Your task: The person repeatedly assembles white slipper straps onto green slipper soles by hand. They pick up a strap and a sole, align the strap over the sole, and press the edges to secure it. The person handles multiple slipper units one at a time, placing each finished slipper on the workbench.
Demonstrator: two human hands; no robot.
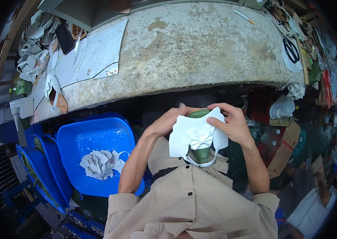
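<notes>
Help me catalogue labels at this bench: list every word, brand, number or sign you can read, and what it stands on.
No text can be read clearly.
Cardboard box: printed marks, too small to read.
White sheet on the bench: a tiny mark near its lower right corner, too small to read.
White upper with a bow: no lettering visible.

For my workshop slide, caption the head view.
Right hand holds a bow-trimmed white upper against a green last, left hand at its edge, blue tub to the left.
</notes>
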